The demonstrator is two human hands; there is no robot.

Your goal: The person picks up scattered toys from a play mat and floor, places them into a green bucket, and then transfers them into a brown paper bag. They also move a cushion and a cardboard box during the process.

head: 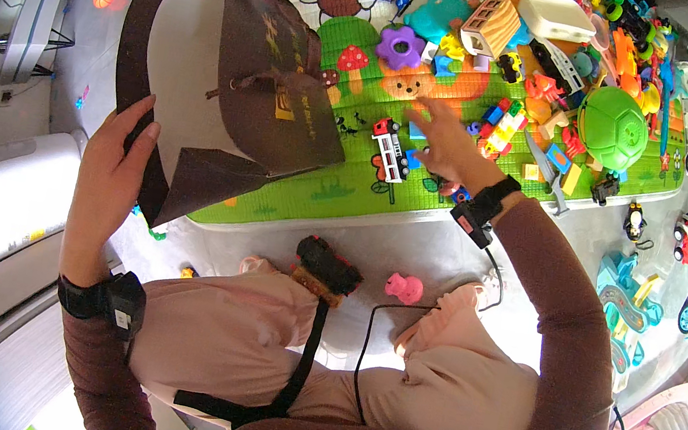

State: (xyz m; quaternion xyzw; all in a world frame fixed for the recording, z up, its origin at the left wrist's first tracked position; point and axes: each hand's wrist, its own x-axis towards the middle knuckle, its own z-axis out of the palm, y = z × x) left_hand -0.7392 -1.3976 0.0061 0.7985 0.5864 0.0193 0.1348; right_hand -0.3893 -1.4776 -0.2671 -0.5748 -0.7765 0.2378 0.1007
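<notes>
My left hand (110, 178) grips the near-left rim of a large dark brown bag (257, 80) with a white inside. The bag tilts over on a printed play mat (326, 202), its wide mouth facing left. My right hand (447, 140) hovers over the mat, fingers spread and nothing in them. Just left of it stands a red and white toy truck (390, 155). Blue blocks (417, 131) lie beneath and beside the fingers, some partly covered. Farther right is a vehicle made of coloured building bricks (503, 129).
A heap of mixed toys (633, 51) covers the mat's far right, near a green ball-shaped toy (613, 128). A purple ring (401, 47) lies beyond my right hand. Between my legs are a dark toy car (329, 267) and a pink toy (404, 288). A cable (367, 347) runs to my right wrist.
</notes>
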